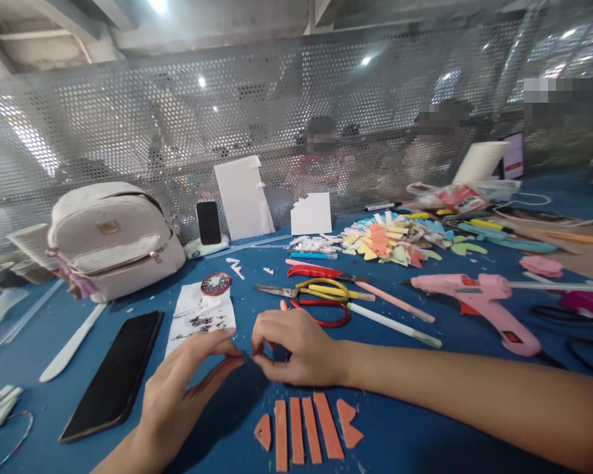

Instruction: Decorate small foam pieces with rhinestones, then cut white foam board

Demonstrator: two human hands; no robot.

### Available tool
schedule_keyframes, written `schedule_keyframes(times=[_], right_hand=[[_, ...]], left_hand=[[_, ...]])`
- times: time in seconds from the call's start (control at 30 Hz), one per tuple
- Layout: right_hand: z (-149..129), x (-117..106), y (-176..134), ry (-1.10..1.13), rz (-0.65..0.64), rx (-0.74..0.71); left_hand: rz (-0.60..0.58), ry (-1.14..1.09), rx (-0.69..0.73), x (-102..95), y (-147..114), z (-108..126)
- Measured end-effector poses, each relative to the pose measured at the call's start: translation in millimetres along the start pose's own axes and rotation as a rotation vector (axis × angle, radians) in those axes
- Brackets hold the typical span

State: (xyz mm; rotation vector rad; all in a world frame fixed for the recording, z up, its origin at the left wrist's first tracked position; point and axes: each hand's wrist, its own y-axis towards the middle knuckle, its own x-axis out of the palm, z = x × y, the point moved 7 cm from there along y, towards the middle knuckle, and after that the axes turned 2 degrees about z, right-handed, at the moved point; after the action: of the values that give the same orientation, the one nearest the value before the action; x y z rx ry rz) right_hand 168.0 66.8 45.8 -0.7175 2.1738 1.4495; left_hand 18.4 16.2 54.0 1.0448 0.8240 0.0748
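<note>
Fingertips of my left hand [175,378] come together in a pinch over the blue table. Facing it closely, my right hand [299,345] is also closed in a pinch. Anything between the fingertips is too small to make out. An orange tip [283,305] shows just above my right knuckles; whether I hold it is unclear. Below the hands lie several orange strips [297,431], a pointed orange piece with a hole [263,432] and a notched orange piece [349,422], arranged like a fish. Beyond my left fingers is white paper [182,316] with dark bits and a round sequin-filled lid [215,284].
Scissors [306,289], a red-handled cutter [313,270] and pens lie beyond my right hand. A pink glue gun [484,296] is at right, a black phone [116,375] at left. Behind stand a white backpack [113,243], a paper-scrap pile [390,237] and a perforated screen [178,131].
</note>
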Motion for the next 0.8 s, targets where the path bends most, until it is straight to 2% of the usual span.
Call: schedule_keyframes(times=[0.2,0.63,0.8], right_hand=[[4.7,2.9,-3.1,0.015,-0.029,0.053],[2.2,0.2,-2.2,0.103,-0.010,0.044],[7.4,3.2,-3.5,0.160,-0.055,0.087]], left_hand=[[-0.010,-0.006,-0.010,2.0,0.2,-1.4],[-0.002,-0.083,-0.065,4.1,-4.5,-3.1],[0.001,-0.149,-0.195,5.9,-9.5,-11.7]])
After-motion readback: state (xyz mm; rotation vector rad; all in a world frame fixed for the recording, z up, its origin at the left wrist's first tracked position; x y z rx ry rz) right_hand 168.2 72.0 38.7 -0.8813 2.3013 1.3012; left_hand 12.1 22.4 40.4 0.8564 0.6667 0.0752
